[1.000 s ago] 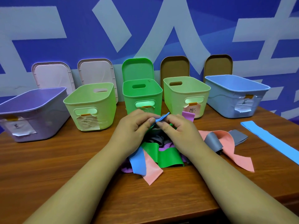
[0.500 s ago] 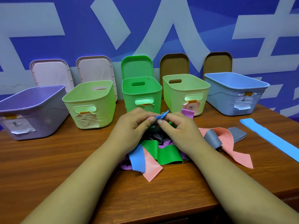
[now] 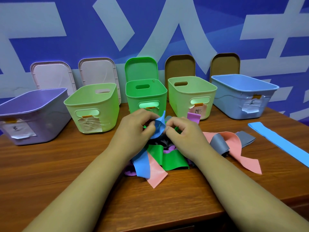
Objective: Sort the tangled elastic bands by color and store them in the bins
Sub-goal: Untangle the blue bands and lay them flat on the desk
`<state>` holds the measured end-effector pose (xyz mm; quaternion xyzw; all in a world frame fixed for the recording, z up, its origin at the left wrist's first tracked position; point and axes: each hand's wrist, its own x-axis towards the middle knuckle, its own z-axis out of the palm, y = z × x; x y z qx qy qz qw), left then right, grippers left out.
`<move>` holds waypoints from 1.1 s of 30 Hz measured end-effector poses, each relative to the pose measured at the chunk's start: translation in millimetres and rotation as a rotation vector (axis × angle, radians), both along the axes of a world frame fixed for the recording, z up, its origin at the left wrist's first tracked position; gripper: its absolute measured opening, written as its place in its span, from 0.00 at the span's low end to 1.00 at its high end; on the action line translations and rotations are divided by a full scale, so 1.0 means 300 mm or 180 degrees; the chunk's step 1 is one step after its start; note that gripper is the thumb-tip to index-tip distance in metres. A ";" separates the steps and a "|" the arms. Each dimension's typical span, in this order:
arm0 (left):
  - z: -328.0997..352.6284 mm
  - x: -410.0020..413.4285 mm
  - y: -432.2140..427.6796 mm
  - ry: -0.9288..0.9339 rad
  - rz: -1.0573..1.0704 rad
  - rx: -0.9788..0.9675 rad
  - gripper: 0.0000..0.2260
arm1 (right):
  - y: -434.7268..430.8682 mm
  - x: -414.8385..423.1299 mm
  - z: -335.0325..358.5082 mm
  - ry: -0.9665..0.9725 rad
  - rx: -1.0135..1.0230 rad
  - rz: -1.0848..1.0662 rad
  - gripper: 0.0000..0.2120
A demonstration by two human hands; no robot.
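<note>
Bands (image 3: 160, 154) lie in a knotted heap on the counter (image 3: 50, 164) right in front of me, between my forearms and the bins (image 3: 145, 96): blue, pink, green, purple and grey strips wound over one another. Both hands are on top of the heap. My left hand (image 3: 135, 129) and right hand (image 3: 185, 133) each pinch the blue band (image 3: 159, 127) between thumb and curled fingertips, close together, with a fold of it standing up between them. I hold it there, I judge, because that is where it crosses the others. Working the fold loose at the crossing should free it without dragging the whole heap. A blue strip, probably the same band, sticks out at the near side beside a pink band (image 3: 158, 174) and a green band (image 3: 173, 160), so it is not free yet.

The bins stand open along the back: purple bin (image 3: 50, 124), left pale bin (image 3: 107, 114), green bin (image 3: 133, 104), right pale bin (image 3: 177, 101), blue bin (image 3: 230, 104). Each has a paper label I cannot read. Their lids (image 3: 98, 72) lean on the wall behind, out of the way for dropping bands straight in. I see no band in any bin, though their floors are hidden.

A flat blue band (image 3: 280, 144) lies apart at the right, in front of the blue bin, likely set aside for it. A grey band (image 3: 217, 144) trails right of the heap.
</note>
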<state>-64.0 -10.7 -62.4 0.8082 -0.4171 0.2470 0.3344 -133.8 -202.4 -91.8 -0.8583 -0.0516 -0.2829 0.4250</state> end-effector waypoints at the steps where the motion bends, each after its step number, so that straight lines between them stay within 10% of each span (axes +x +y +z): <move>1: 0.002 -0.002 0.000 -0.0045 0.0013 -0.0027 0.09 | -0.002 0.003 -0.003 0.0032 -0.0077 0.0002 0.07; 12: 0.007 -0.005 0.004 -0.0020 -0.0218 -0.0027 0.16 | 0.003 0.015 -0.010 0.0299 -0.0492 0.0114 0.20; 26: 0.028 -0.029 -0.004 0.0663 0.0012 -0.0775 0.10 | 0.019 -0.012 0.009 0.0415 -0.0022 -0.0034 0.02; 33: 0.073 -0.049 0.047 -0.0457 0.0610 0.0054 0.10 | 0.011 0.005 0.022 0.0405 0.0652 -0.0457 0.11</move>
